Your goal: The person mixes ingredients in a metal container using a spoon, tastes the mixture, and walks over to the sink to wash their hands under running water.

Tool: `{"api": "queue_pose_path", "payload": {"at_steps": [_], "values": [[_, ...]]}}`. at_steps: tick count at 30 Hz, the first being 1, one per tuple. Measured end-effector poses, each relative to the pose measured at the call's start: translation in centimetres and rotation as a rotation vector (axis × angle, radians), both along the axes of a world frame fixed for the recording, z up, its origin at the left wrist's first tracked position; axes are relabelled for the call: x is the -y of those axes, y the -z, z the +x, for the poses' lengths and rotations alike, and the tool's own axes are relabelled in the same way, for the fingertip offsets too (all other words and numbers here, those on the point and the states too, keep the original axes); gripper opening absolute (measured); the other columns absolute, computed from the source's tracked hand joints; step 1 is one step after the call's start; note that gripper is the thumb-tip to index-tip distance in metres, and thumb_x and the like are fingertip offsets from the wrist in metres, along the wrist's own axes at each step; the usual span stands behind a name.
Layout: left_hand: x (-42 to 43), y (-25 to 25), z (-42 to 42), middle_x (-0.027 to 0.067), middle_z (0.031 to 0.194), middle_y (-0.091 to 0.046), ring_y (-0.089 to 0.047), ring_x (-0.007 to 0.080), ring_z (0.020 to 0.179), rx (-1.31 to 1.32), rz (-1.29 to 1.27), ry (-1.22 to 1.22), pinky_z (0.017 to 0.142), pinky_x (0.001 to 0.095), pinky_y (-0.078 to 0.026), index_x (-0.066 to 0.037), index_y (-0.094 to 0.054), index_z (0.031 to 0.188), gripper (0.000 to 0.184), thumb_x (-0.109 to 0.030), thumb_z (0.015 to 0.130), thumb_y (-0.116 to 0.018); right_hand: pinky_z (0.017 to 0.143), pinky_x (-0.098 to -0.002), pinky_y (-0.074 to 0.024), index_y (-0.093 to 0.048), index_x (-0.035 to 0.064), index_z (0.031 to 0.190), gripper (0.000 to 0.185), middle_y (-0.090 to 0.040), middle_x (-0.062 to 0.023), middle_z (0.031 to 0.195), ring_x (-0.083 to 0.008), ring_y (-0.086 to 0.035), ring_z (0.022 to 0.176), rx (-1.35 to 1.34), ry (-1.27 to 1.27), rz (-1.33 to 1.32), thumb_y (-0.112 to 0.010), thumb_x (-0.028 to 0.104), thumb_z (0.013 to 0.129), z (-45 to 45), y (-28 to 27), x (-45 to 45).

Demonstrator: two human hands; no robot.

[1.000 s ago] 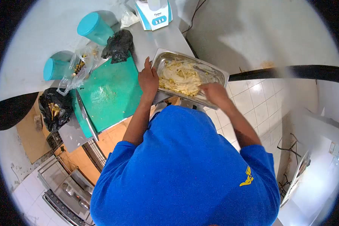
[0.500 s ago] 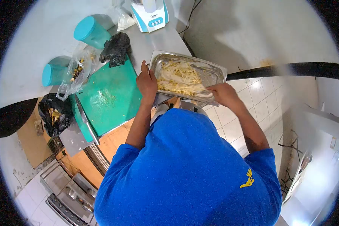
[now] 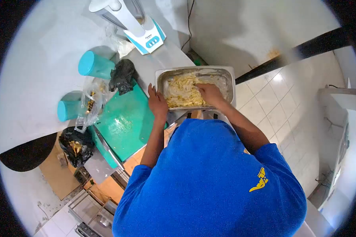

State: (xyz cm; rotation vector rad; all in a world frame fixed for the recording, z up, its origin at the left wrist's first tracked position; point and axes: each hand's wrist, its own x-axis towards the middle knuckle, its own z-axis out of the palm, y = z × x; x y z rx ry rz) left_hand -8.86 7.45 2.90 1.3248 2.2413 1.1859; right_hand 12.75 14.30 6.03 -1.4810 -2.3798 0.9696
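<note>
Since the earlier frame, the right hand (image 3: pixel 211 94) has moved from the metal pan's (image 3: pixel 230 79) lower right side in toward its middle, and the pan sits squarer in view; that pan is at the upper centre of the frame, with a pale, yellowish mixture (image 3: pixel 182 93) spread inside; the right hand's fingertips touch the mixture, fingers close together, though I cannot tell whether they pinch any; the left hand (image 3: pixel 158 103) rests at the pan's left rim, fingers slightly apart, and I cannot tell whether it is clamped there; left of centre is a green cutting board (image 3: pixel 126 122), a knife (image 3: pixel 105 143) along its left side; a crumpled black bag (image 3: pixel 122 77) touches the board's top end; a white-and-blue blender (image 3: pixel 150 39) stands at the upper left.
</note>
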Motion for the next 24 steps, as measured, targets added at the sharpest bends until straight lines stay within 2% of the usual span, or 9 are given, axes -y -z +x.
{"api": "queue_pose_path", "payload": {"at_steps": [2, 5, 6, 8, 10, 13, 17, 19, 24], "values": [[-0.5, -0.1, -0.1, 0.0257, 0.115, -0.056, -0.058, 0.0392, 0.099, -0.025, 0.040, -0.009, 0.081, 0.0434, -0.047, -0.001, -0.033, 0.133, 0.047, -0.003, 0.088, -0.044, 0.065, -0.0462, -0.0488, -0.059, 0.0063, 0.112, 0.030, -0.065, -0.0153, 0.085, -0.0328, -0.063, 0.077, 0.169, -0.129, 0.119, -0.047, 0.014, 0.085, -1.7, 0.7, 0.3], [-0.8, -0.4, -0.2, 0.0265, 0.116, -0.055, -0.057, 0.0390, 0.101, -0.064, 0.062, -0.014, 0.082, 0.0427, -0.046, -0.001, -0.033, 0.133, 0.047, -0.003, 0.088, -0.044, 0.066, -0.0478, -0.0508, -0.054, 0.0062, 0.115, 0.035, -0.063, -0.0212, 0.083, -0.0368, -0.063, 0.079, 0.132, -0.382, 0.188, -0.050, 0.012, 0.080, -0.8, -1.0, 2.0], [-0.8, -0.2, -0.5, 0.0267, 0.116, -0.055, -0.057, 0.0390, 0.100, -0.059, 0.029, -0.014, 0.081, 0.0425, -0.046, -0.001, -0.034, 0.132, 0.046, -0.003, 0.088, -0.045, 0.066, -0.0467, -0.0515, -0.050, 0.0090, 0.119, 0.039, -0.063, -0.0187, 0.083, -0.0348, -0.064, 0.079, 0.164, -0.481, 0.211, -0.051, 0.012, 0.080, 0.4, -0.4, 1.9], [-0.6, 0.2, -1.0, 0.0267, 0.115, -0.055, -0.058, 0.0388, 0.098, -0.076, 0.008, -0.020, 0.081, 0.0422, -0.046, 0.000, -0.038, 0.131, 0.044, -0.003, 0.087, -0.045, 0.068, -0.0446, -0.0519, -0.053, 0.0109, 0.118, 0.037, -0.063, -0.0160, 0.082, -0.0326, -0.064, 0.082, 0.376, -0.537, 0.068, -0.051, 0.012, 0.081, 1.9, -3.4, 0.7], [-1.0, 0.4, -0.9, 0.0262, 0.113, -0.056, -0.059, 0.0381, 0.095, -0.113, 0.043, -0.030, 0.080, 0.0418, -0.046, 0.000, -0.044, 0.128, 0.041, -0.003, 0.087, -0.046, 0.065, -0.0449, -0.0522, -0.056, 0.0119, 0.115, 0.033, -0.063, -0.0148, 0.082, -0.0324, -0.064, 0.079, 0.257, -0.554, 0.238, -0.050, 0.012, 0.083, 5.5, -3.7, -1.3], [-1.2, 0.5, -0.7, 0.0247, 0.111, -0.058, -0.060, 0.0360, 0.093, -0.143, 0.136, 0.023, 0.079, 0.0404, -0.047, 0.001, -0.051, 0.122, 0.037, -0.003, 0.086, -0.047, 0.065, -0.0443, -0.0523, -0.060, 0.0116, 0.110, 0.028, -0.064, -0.0150, 0.086, -0.0324, -0.064, 0.081, 0.512, -0.378, 0.200, -0.049, 0.012, 0.083, 6.6, -4.8, -3.9], [-1.2, 0.2, -0.8, 0.0231, 0.110, -0.059, -0.060, 0.0352, 0.092, -0.136, 0.066, 0.019, 0.079, 0.0392, -0.048, 0.003, -0.052, 0.120, 0.035, -0.004, 0.086, -0.046, 0.065, -0.0459, -0.0492, -0.056, 0.0065, 0.109, 0.028, -0.062, -0.0166, 0.082, -0.0341, -0.062, 0.077, 0.251, -0.338, 0.250, -0.050, 0.012, 0.082, 2.2, -2.5, -5.2], [-1.2, 0.9, -0.9, 0.0234, 0.110, -0.059, -0.060, 0.0359, 0.092, -0.140, 0.104, -0.009, 0.078, 0.0394, -0.048, 0.003, -0.052, 0.120, 0.035, -0.004, 0.086, -0.046, 0.065, -0.0460, -0.0491, -0.054, 0.0031, 0.108, 0.027, -0.062, -0.0177, 0.080, -0.0351, -0.062, 0.074, 0.155, -0.375, 0.378, -0.049, 0.011, 0.083, -0.7, 2.2, -5.0], [-1.2, 0.4, -1.3, 0.0238, 0.110, -0.058, -0.059, 0.0376, 0.093, -0.235, 0.119, -0.064, 0.080, 0.0417, -0.048, 0.001, -0.053, 0.119, 0.033, -0.005, 0.087, -0.046, 0.059, -0.0431, -0.0522, -0.057, 0.0048, 0.106, 0.027, -0.062, -0.0162, 0.079, -0.0320, -0.064, 0.075, 0.163, -0.717, 0.308, -0.048, 0.016, 0.084, -2.1, -0.4, -2.7]]}}
